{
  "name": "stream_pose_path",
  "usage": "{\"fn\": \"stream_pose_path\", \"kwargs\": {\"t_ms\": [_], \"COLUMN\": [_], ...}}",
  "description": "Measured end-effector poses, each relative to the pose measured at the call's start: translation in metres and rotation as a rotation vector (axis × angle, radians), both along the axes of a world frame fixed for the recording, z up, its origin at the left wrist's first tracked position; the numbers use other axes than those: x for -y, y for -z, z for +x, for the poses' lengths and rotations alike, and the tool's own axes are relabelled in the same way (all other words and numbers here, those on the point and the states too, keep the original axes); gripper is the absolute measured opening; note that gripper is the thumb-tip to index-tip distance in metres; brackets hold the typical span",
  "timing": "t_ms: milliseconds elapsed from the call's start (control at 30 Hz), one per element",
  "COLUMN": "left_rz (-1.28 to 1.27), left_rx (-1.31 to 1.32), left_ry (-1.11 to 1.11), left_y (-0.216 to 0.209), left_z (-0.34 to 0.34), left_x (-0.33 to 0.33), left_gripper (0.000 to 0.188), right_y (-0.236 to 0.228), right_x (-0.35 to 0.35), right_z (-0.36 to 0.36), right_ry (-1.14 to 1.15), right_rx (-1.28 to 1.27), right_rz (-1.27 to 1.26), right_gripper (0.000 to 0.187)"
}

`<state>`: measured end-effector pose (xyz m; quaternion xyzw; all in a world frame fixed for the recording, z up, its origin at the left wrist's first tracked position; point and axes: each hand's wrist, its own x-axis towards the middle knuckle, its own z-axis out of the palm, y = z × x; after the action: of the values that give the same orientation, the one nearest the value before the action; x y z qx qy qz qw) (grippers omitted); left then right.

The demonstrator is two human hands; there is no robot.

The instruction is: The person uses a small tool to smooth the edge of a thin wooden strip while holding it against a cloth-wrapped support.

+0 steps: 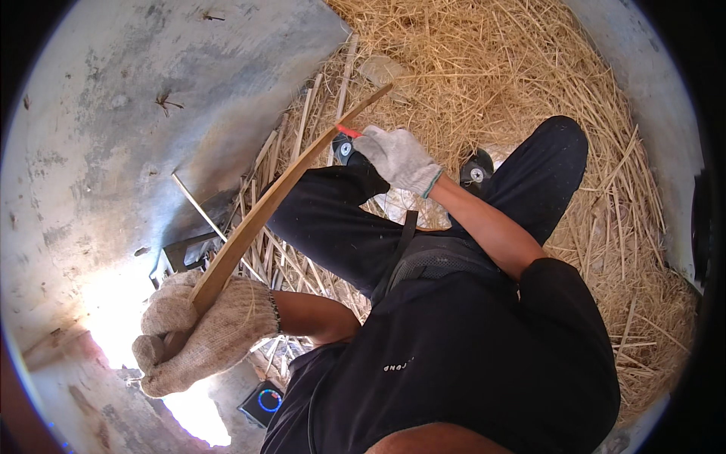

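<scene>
A long, flat strip of brown wood or bamboo slants from the lower left up to the middle top, bowing slightly. Around its near end, my left hand is closed in a knitted work glove. My right hand, also gloved, is closed around a small red thing. The red tip touches or lies very close to the strip, below its far end. Fingers cover the rest of the red thing, so its kind cannot be told.
Loose straw covers the floor ahead and to the right. Long thin sticks lie along the grey wall on the left. My bent legs spread beneath the strip. A black device with a coloured ring lies at lower left.
</scene>
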<state>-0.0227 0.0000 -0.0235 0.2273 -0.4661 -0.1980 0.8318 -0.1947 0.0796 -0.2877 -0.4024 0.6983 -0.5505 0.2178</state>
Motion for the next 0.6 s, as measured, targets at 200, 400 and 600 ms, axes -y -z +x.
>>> {"fn": "stream_pose_path", "kwargs": {"t_ms": [200, 400, 600], "left_rz": [-0.074, -0.09, -0.144], "left_rx": [0.013, -0.191, -0.216], "left_ry": [0.168, 0.262, 0.411], "left_y": [0.0, -0.003, 0.032], "left_z": [0.011, -0.004, 0.05], "left_x": [-0.001, 0.032, 0.043], "left_gripper": [0.046, 0.045, 0.043], "right_y": [0.017, 0.136, 0.137], "right_x": [0.03, 0.027, -0.039], "right_z": [0.005, -0.035, -0.058], "right_ry": [0.019, 0.079, 0.178], "right_rx": [-0.268, -0.195, -0.076], "right_rz": [0.19, 0.607, 0.86], "right_gripper": [0.043, 0.054, 0.057]}}
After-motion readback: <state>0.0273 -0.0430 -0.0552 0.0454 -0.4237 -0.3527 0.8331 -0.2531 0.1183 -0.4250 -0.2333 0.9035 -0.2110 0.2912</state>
